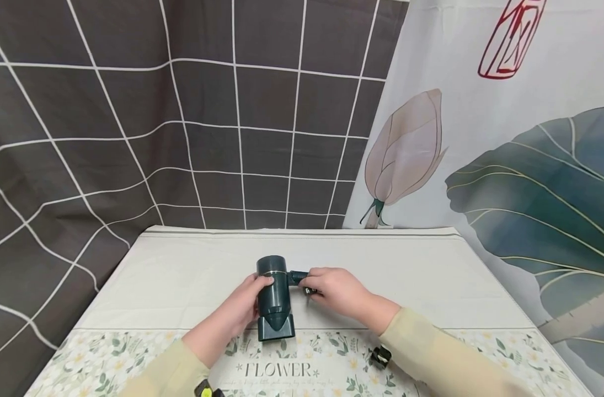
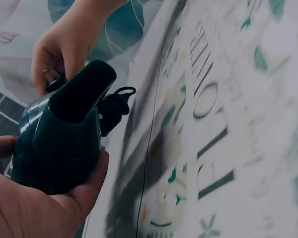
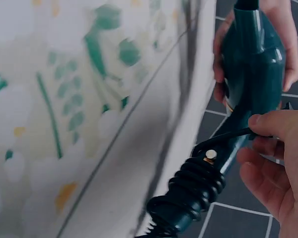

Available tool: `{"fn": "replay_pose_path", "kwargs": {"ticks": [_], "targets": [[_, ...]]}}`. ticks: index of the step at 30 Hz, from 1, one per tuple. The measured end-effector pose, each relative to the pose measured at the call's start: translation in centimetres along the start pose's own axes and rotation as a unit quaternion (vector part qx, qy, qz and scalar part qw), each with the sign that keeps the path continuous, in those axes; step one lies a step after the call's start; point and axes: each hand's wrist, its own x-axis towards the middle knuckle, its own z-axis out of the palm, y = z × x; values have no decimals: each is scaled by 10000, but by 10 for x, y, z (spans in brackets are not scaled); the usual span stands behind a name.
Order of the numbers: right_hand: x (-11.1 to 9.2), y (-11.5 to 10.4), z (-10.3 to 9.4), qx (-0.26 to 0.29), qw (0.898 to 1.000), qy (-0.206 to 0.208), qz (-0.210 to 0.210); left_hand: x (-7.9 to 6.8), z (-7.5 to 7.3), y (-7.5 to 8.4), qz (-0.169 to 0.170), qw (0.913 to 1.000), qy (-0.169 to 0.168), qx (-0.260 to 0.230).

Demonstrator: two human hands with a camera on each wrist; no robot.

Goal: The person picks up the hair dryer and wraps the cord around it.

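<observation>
A dark green hair dryer (image 1: 273,295) is held over the table, its flat nozzle (image 1: 276,329) toward me. My left hand (image 1: 247,300) grips the barrel from the left, thumb on top. In the right wrist view, black cord (image 3: 193,183) is coiled round the handle (image 3: 231,157). My right hand (image 1: 337,289) pinches a loose stretch of that cord between thumb and fingers, beside the handle. Metal plug prongs (image 2: 50,75) show at the right hand's fingers in the left wrist view. A small cord loop (image 2: 125,90) sticks out past the handle's end.
The table has a white cloth (image 1: 192,270) with a floral band and the word FLOWER along the front. Behind it hangs a dark gridded curtain (image 1: 267,154), with a lotus-print sheet (image 1: 406,160) at right. Black wrist devices (image 1: 381,357) sit on both sleeves.
</observation>
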Motion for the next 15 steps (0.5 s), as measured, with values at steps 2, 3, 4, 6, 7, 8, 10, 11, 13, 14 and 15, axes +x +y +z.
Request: {"fn": "replay_pose_path", "kwargs": {"ticks": [2, 3, 4, 6, 7, 8, 10, 11, 13, 14, 15], "targets": [[0, 3, 5, -66, 10000, -47, 4, 6, -1, 0, -67, 10000, 47, 54], [1, 4, 7, -95, 9999, -68, 12, 9, -1, 0, -86, 9999, 88, 110], [1, 4, 9, -139, 9999, -95, 30, 12, -2, -1, -77, 9997, 123, 194], [1, 5, 12, -233, 9996, -167, 63, 16, -4, -1, -64, 9986, 298, 438], [1, 5, 13, -287, 9993, -215, 75, 18, -4, 0, -50, 9977, 382, 564], [1, 5, 14, -329, 9991, -262, 79, 20, -5, 0, -32, 9966, 458, 678], [0, 4, 16, -409, 9984, -363, 105, 22, -6, 0, 4, 9945, 577, 869], [-1, 4, 16, -438, 9982, -398, 113, 23, -7, 0, 1, 9937, 630, 922], [-2, 2, 18, -462, 9978, -453, 131, 24, -7, 0, -16, 9938, 639, 914], [-2, 1, 19, -468, 9977, -475, 137, 25, -7, 0, -36, 9936, 646, 925], [-3, 1, 21, -494, 9974, -502, 137, 25, -8, 0, -57, 9933, 659, 948]]}}
